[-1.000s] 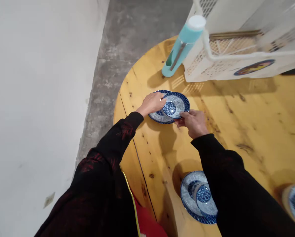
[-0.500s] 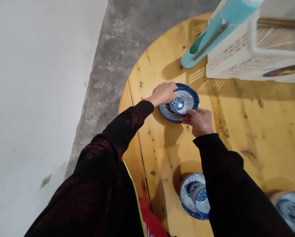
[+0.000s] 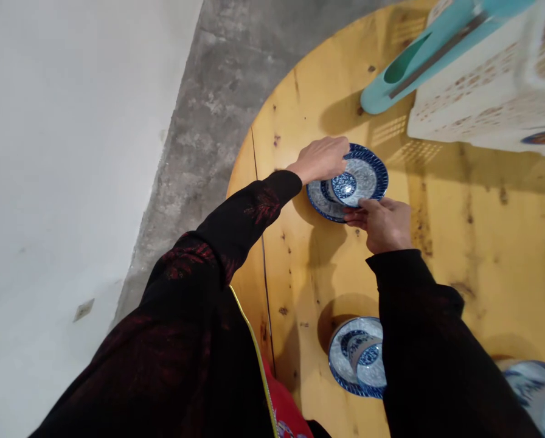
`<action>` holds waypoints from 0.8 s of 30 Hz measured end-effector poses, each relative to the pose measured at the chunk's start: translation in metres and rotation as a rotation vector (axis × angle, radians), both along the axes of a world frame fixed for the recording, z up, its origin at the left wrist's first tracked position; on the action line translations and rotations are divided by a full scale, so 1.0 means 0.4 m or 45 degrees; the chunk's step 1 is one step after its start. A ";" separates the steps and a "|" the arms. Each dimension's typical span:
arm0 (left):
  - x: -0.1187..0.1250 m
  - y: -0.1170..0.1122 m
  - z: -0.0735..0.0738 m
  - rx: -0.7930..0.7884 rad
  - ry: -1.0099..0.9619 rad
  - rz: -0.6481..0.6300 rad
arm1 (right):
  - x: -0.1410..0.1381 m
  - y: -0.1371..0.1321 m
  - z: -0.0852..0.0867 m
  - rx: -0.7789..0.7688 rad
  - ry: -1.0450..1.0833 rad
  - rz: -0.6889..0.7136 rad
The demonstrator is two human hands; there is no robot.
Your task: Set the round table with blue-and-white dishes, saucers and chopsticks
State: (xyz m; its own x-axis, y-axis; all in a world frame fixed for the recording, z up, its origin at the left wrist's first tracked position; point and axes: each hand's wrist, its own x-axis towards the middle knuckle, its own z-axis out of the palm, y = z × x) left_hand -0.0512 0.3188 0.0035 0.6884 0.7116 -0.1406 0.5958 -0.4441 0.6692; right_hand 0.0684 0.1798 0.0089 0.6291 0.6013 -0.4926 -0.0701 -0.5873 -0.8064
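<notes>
A small blue-and-white bowl (image 3: 344, 185) sits over a blue-rimmed plate (image 3: 379, 168) on the round wooden table. My left hand (image 3: 323, 159) is closed at the bowl's far left rim, with its fingertips partly hidden. At the near right side, my right hand (image 3: 385, 224) pinches the bowl's rim, thumb on top and fingers below, close over the plate's edge. Whether the bowl rests on the plate or is slightly raised, I cannot tell.
Nearer to me, another plate (image 3: 340, 359) carries a bowl (image 3: 371, 358), partly covered by my right sleeve. More blue-and-white crockery (image 3: 534, 389) stands at lower right. A white perforated basket (image 3: 464, 103) and a turquoise holder (image 3: 404, 67) are at upper right. The wooden table (image 3: 446, 225) curves beside a grey floor.
The view has shifted, so the plate, bowl and both hands appear slightly further right. Both hands keep their hold at the bowl's rim.
</notes>
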 end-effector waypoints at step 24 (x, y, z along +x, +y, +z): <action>-0.003 -0.003 -0.001 -0.028 -0.029 0.014 | -0.004 0.003 0.001 -0.011 -0.029 0.016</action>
